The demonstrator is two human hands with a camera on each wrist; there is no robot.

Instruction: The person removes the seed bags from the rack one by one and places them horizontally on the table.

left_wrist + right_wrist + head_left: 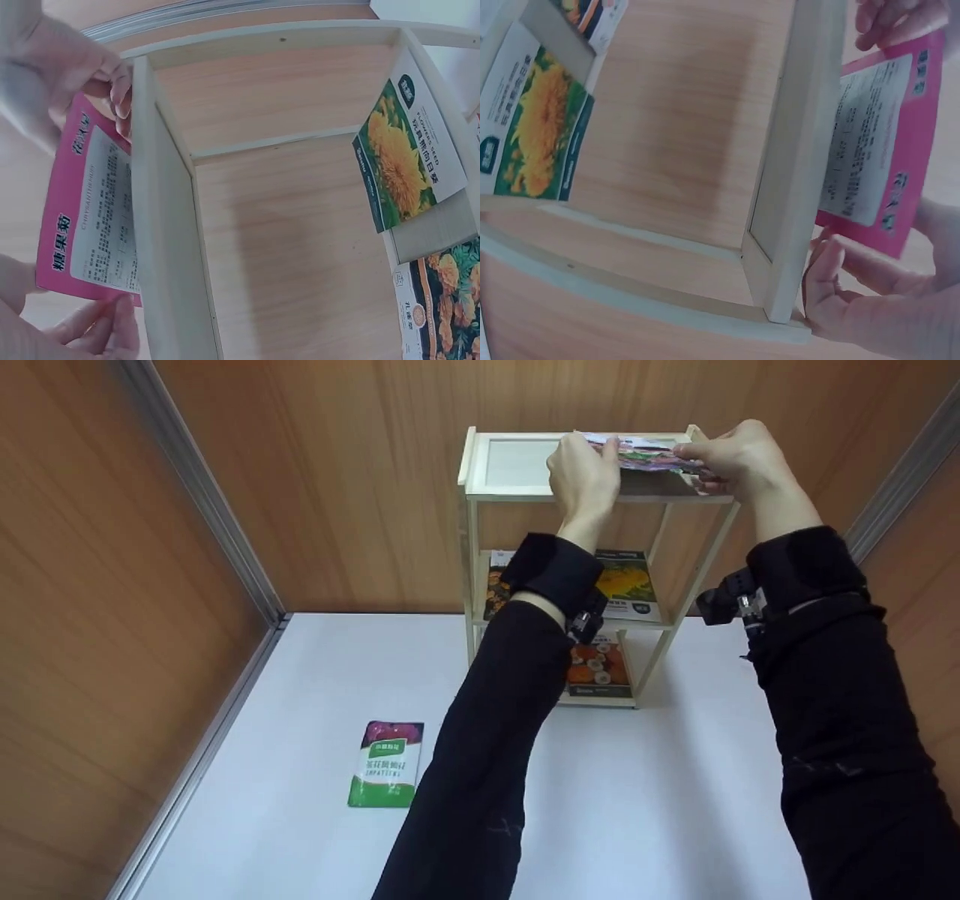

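Both hands are at the top board of a small cream wooden rack (517,498). My left hand (585,476) pinches one end of a flower seed packet (646,459), while my right hand (746,457) holds the other end. The packet is held flat, just over the right part of the top board. From below, the left wrist view shows its pink back (56,259) with a white printed label reading chrysanthemum. Whether the packet touches the board cannot be told.
On the rack's middle shelf lie a yellow-flower packet (628,585) and an orange-flower packet (495,589), partly hidden by my left arm. A red-orange packet (600,669) sits on the bottom shelf. An impatiens packet (386,765) lies on the white table (300,690). Wood-grain panels (337,472) enclose the space.
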